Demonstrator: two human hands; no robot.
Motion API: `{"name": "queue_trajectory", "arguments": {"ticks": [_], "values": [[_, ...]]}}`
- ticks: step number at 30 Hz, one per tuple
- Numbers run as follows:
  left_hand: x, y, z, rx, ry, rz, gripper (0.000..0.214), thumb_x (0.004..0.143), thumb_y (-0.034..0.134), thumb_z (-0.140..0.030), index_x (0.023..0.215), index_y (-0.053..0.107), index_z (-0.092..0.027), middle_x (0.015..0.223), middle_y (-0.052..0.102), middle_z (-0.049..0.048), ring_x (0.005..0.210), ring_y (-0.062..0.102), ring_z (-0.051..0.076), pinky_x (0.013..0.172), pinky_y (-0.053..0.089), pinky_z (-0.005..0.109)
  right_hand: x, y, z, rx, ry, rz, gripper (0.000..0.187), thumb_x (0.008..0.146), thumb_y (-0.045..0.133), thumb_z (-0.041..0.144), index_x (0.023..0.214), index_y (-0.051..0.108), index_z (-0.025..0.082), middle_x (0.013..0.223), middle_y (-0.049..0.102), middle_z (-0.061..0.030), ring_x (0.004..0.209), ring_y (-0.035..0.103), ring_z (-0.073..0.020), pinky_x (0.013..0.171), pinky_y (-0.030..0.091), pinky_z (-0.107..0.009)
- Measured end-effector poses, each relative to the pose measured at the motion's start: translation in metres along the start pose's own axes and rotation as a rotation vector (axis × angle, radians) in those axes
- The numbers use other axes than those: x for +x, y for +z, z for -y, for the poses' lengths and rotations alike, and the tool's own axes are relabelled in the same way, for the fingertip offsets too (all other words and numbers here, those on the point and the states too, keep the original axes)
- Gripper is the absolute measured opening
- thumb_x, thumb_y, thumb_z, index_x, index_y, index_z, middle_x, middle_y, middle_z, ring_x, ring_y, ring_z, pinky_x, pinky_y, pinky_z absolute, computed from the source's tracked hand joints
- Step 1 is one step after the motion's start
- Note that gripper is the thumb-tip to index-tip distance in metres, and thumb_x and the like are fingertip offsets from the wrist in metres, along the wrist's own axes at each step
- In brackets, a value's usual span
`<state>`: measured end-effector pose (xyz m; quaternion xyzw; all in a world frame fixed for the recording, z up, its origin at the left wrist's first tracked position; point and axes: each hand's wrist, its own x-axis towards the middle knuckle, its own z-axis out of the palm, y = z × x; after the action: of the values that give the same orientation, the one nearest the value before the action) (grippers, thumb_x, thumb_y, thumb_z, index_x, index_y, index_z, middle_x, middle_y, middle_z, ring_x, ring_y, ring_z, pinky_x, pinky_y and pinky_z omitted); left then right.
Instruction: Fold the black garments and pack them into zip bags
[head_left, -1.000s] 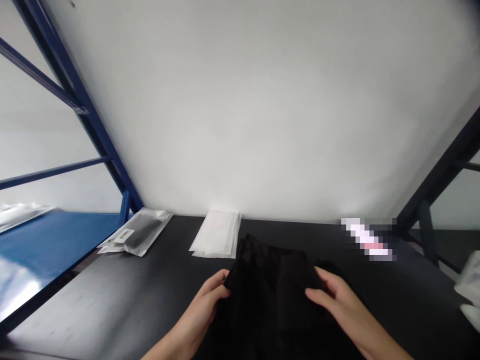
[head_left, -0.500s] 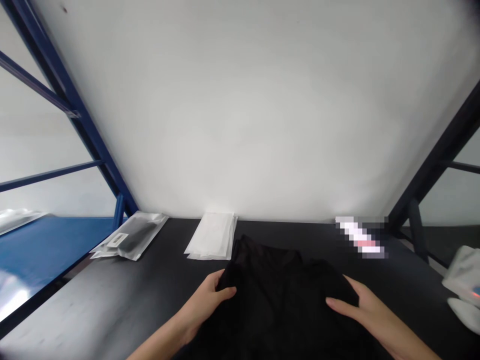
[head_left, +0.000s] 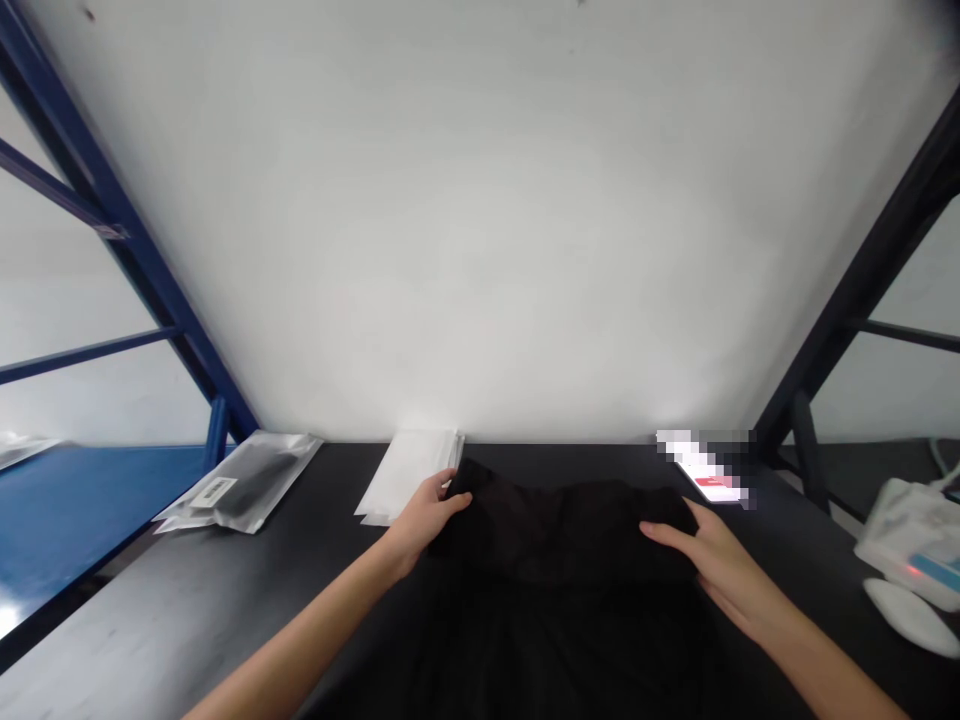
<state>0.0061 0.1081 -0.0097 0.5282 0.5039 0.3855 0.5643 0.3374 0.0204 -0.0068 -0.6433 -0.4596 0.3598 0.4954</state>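
A black garment (head_left: 562, 570) spreads over the near middle of the dark table, its lower part running out of the frame. Its exact kind is hard to make out, black on black. My left hand (head_left: 429, 512) grips the left side of its far edge, thumb on top and fingers underneath. On the right side my right hand (head_left: 705, 548) pinches the cloth the same way. Just behind my left hand lies a stack of white plastic bags (head_left: 409, 470).
A clear bag (head_left: 247, 485) with dark contents and a barcode label lies at the back left. A lit phone (head_left: 712, 482), partly pixelated, rests at the back right. Farther right are a white mouse (head_left: 911, 615) and a white device (head_left: 911, 535). Blue frame bars (head_left: 150, 250) rise at left.
Both hands have moved away from me, toward the wall, drawing the garment's far edge along. The cloth now lies lower and more stretched out. The view has shifted slightly.
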Motion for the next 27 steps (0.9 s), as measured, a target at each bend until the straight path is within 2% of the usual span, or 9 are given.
{"name": "queue_trajectory", "arguments": {"ticks": [3, 5, 9, 11, 15, 18, 23, 25, 27], "values": [[0.012, -0.001, 0.012, 0.133, 0.016, -0.075, 0.058, 0.067, 0.083, -0.032, 0.123, 0.07, -0.018, 0.088, 0.078, 0.0053, 0.083, 0.076, 0.027, 0.075, 0.059, 0.036, 0.009, -0.001, -0.015, -0.138, -0.04, -0.042, 0.04, 0.068, 0.073, 0.054, 0.095, 0.075, 0.025, 0.105, 0.081, -0.0081, 0.108, 0.074, -0.0362, 0.102, 0.054, -0.047], [0.016, -0.003, 0.016, 0.217, 0.045, -0.117, 0.055, 0.068, 0.08, -0.034, 0.12, 0.073, -0.018, 0.086, 0.076, 0.0033, 0.079, 0.073, 0.025, 0.075, 0.057, 0.035, 0.015, -0.006, -0.023, -0.232, -0.046, -0.088, 0.038, 0.069, 0.071, 0.058, 0.089, 0.074, 0.027, 0.103, 0.081, -0.0081, 0.109, 0.073, -0.038, 0.102, 0.053, -0.05], [0.023, -0.004, 0.013, 0.348, 0.115, -0.187, 0.043, 0.067, 0.078, -0.042, 0.104, 0.077, -0.02, 0.078, 0.07, 0.0004, 0.077, 0.069, 0.025, 0.076, 0.053, 0.035, 0.027, -0.011, -0.03, -0.342, -0.057, -0.152, 0.052, 0.066, 0.066, 0.064, 0.102, 0.07, 0.026, 0.111, 0.079, -0.0103, 0.116, 0.069, -0.0395, 0.102, 0.052, -0.051], [0.026, 0.0, 0.009, 0.38, 0.162, -0.215, 0.034, 0.065, 0.078, -0.04, 0.094, 0.076, -0.023, 0.074, 0.067, -0.0006, 0.077, 0.067, 0.026, 0.076, 0.05, 0.034, 0.031, -0.01, -0.025, -0.377, -0.084, -0.116, 0.055, 0.063, 0.069, 0.06, 0.106, 0.071, 0.026, 0.112, 0.079, -0.0091, 0.116, 0.07, -0.0385, 0.1, 0.053, -0.049], [0.03, 0.009, -0.002, 0.373, 0.259, -0.244, 0.016, 0.063, 0.073, -0.035, 0.075, 0.066, -0.026, 0.073, 0.063, -0.0014, 0.069, 0.059, 0.022, 0.072, 0.047, 0.032, 0.034, -0.003, -0.01, -0.424, -0.163, 0.013, 0.032, 0.062, 0.07, 0.053, 0.082, 0.073, 0.029, 0.09, 0.08, -0.0045, 0.095, 0.074, -0.0353, 0.091, 0.055, -0.047], [0.027, 0.012, -0.013, 0.323, 0.319, -0.241, 0.017, 0.067, 0.069, -0.039, 0.07, 0.06, -0.026, 0.073, 0.063, -0.0005, 0.072, 0.059, 0.022, 0.07, 0.046, 0.031, 0.034, -0.004, 0.002, -0.427, -0.226, 0.012, 0.029, 0.065, 0.066, 0.057, 0.074, 0.07, 0.029, 0.084, 0.077, -0.0052, 0.091, 0.072, -0.0353, 0.09, 0.055, -0.049], [-0.008, 0.0, -0.034, 0.237, 0.375, -0.182, 0.025, 0.076, 0.065, -0.049, 0.079, 0.061, -0.024, 0.074, 0.061, -0.0007, 0.074, 0.059, 0.02, 0.07, 0.045, 0.029, 0.013, -0.025, 0.02, -0.379, -0.324, -0.015, 0.03, 0.071, 0.066, 0.056, 0.081, 0.069, 0.028, 0.097, 0.077, -0.0063, 0.099, 0.07, -0.0329, 0.095, 0.054, -0.045], [-0.034, -0.012, -0.035, 0.23, 0.379, -0.121, 0.026, 0.077, 0.068, -0.049, 0.081, 0.063, -0.023, 0.074, 0.063, -0.0002, 0.074, 0.059, 0.02, 0.07, 0.046, 0.028, -0.006, -0.038, 0.022, -0.371, -0.351, 0.061, 0.024, 0.071, 0.071, 0.051, 0.077, 0.069, 0.028, 0.093, 0.077, -0.0054, 0.094, 0.071, -0.0307, 0.09, 0.056, -0.041], [-0.063, -0.027, -0.026, 0.264, 0.372, -0.006, 0.022, 0.08, 0.07, -0.044, 0.081, 0.065, -0.023, 0.078, 0.068, 0.0025, 0.078, 0.062, 0.021, 0.072, 0.048, 0.029, -0.031, -0.046, 0.015, -0.375, -0.365, 0.22, 0.017, 0.073, 0.075, 0.043, 0.071, 0.068, 0.028, 0.088, 0.076, -0.0048, 0.087, 0.07, -0.0283, 0.083, 0.057, -0.038]]}}
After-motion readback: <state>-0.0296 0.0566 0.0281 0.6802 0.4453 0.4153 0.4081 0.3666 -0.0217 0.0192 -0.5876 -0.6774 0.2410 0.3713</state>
